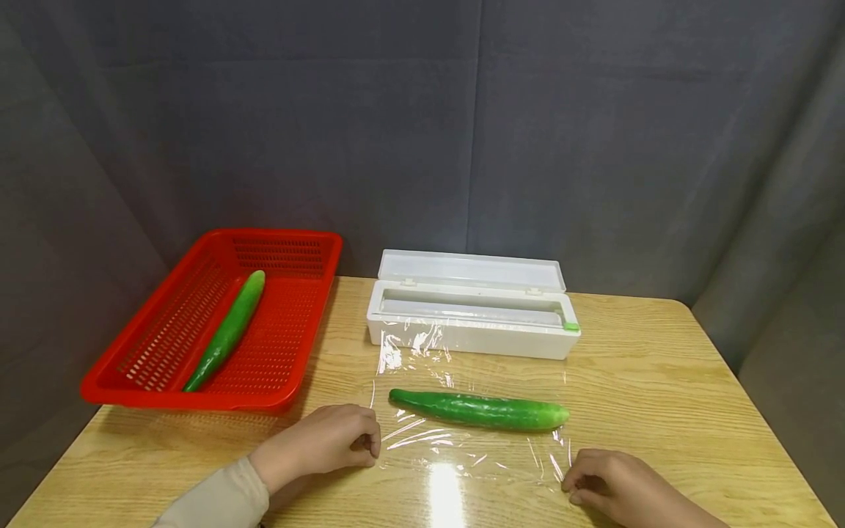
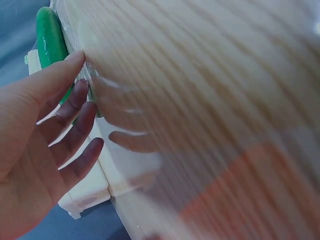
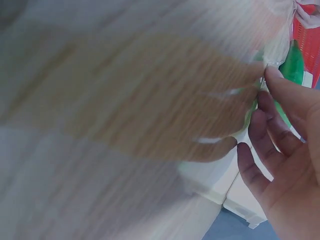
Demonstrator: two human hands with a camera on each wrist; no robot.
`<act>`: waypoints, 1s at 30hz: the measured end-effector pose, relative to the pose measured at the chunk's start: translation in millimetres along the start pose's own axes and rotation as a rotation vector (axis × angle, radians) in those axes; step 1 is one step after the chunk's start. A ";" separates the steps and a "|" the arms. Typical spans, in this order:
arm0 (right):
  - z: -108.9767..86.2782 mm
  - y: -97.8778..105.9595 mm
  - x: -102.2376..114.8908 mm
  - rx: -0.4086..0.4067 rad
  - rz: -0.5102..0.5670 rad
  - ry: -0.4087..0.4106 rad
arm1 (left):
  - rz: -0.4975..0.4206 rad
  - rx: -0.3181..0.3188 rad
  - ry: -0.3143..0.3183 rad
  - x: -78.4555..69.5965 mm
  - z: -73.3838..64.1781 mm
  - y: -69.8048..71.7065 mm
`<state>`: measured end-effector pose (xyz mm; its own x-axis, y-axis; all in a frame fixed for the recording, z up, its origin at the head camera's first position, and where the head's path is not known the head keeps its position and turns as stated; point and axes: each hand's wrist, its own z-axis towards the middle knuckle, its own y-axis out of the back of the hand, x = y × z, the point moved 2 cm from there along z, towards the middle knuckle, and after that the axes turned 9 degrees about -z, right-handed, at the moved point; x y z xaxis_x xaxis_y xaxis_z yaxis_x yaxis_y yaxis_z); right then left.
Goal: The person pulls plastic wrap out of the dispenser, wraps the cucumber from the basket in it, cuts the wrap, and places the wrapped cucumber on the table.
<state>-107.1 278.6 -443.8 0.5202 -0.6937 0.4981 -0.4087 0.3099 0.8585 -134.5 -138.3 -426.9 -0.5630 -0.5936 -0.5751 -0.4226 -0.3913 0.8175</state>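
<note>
Film [image 1: 419, 440]: clear plastic, spread about long green cuke [image 1: 478, 411]
LH [image 1: 333, 438]: cuke's L, fingers half-curled, hold unclear
RH [image 1: 614, 482]: cuke's R, ditto

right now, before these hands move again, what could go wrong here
The thin, clear plastic film reaches back to the open white rectangular box, so a tug by the left hand or right hand might drag the box. Creases run through the film near both hands, so it could bunch or cling to itself. The long, rounded green cucumber in front of the box has no visible stop, so it may roll if the film shifts.
</note>
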 end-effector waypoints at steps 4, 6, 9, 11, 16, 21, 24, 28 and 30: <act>-0.5 -0.7 -0.1 0.009 -0.020 -0.047 | 0.003 -0.001 0.000 0.4 0.1 -0.6; -0.7 -0.8 0.5 0.000 -0.028 -0.048 | 0.007 -0.003 -0.006 0.9 0.3 -0.6; -0.7 0.5 2.4 -0.007 -0.026 -0.065 | 0.017 -0.007 -0.009 2.1 0.2 0.1; -0.9 2.8 4.2 -0.022 -0.018 -0.072 | 0.017 -0.016 -0.004 2.4 -0.5 1.8; -3.3 10.8 9.3 -0.117 0.004 -0.035 | -0.021 -0.045 0.034 3.2 -2.7 6.8; -2.8 18.4 12.4 -0.268 -0.092 0.034 | -0.044 -0.101 0.077 2.6 -2.6 11.4; -1.5 22.5 13.4 -0.336 -0.146 0.030 | -0.048 -0.152 0.100 1.6 -1.0 13.6; 1.8 28.2 15.5 -0.415 -0.193 0.012 | -0.065 -0.215 0.134 0.5 1.9 15.7; 4.2 30.8 16.3 -0.446 -0.205 0.004 | -0.067 -0.245 0.151 0.6 3.2 16.5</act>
<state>-114.4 274.1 -409.7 0.5594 -0.7675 0.3132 0.0632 0.4162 0.9071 -144.1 -142.9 -413.9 -0.4198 -0.6514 -0.6320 -0.2610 -0.5803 0.7714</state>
